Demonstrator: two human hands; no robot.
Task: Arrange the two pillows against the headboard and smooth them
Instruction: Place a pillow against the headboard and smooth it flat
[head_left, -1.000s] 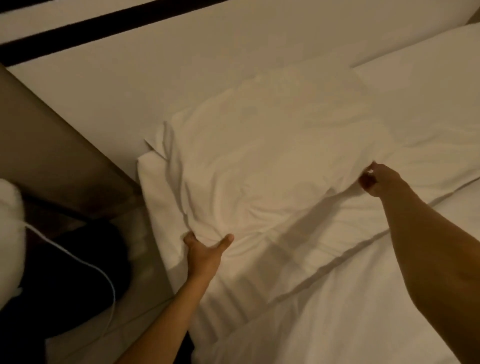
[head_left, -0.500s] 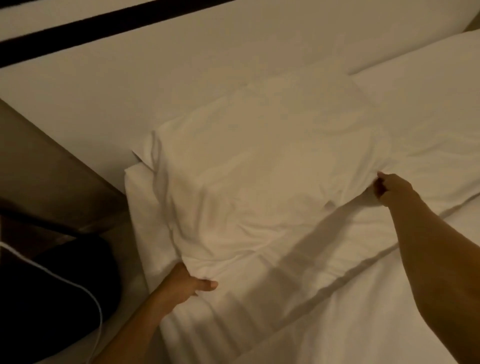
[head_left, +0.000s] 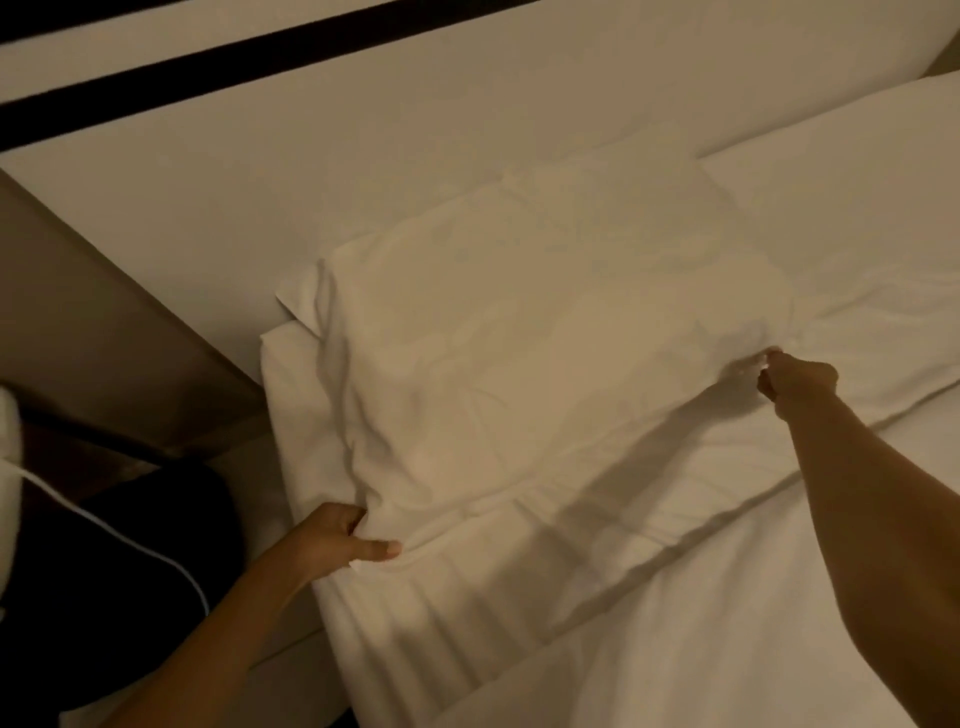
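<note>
A white pillow (head_left: 545, 332) lies at the head of the bed, its far edge against the pale headboard (head_left: 363, 171). Its case is wrinkled along the near side. My left hand (head_left: 337, 538) pinches the pillow's near left corner, thumb on top. My right hand (head_left: 795, 382) is closed on the fabric of the near right corner. A second white pillow (head_left: 857, 208) lies to the right, touching the first and also against the headboard. Both pillows rest on the white sheet (head_left: 597, 623).
A brown wall panel (head_left: 88, 332) stands to the left of the bed. Below it are a dark object (head_left: 104, 597) with a thin white cable (head_left: 130, 540) across it and a white thing at the frame's left edge. A dark strip (head_left: 208, 67) runs above the headboard.
My left hand slid down along the pillow's left side and now grips the near left corner. My right hand kept its hold on the right corner and the wrinkles have lessened.
</note>
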